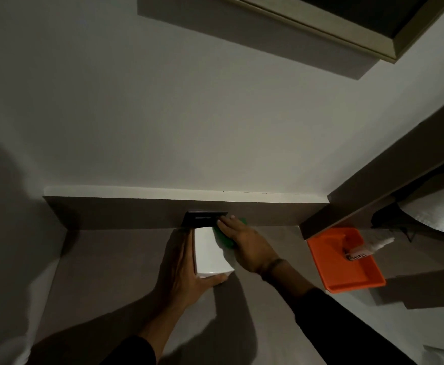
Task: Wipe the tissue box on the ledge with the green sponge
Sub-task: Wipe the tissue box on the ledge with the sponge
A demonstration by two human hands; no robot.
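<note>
The tissue box stands on the grey ledge in the middle of the view, white on its near face and dark at its far top end. My left hand grips its left side and near lower corner, thumb under the front edge. My right hand lies flat on the green sponge and presses it against the box's right side. Only green edges of the sponge show around my fingers.
An orange tray sits on the ledge to the right, holding a small white tube or packet. A brown backboard runs behind the box, with the white wall above. A framed picture hangs overhead. White bedding lies at right.
</note>
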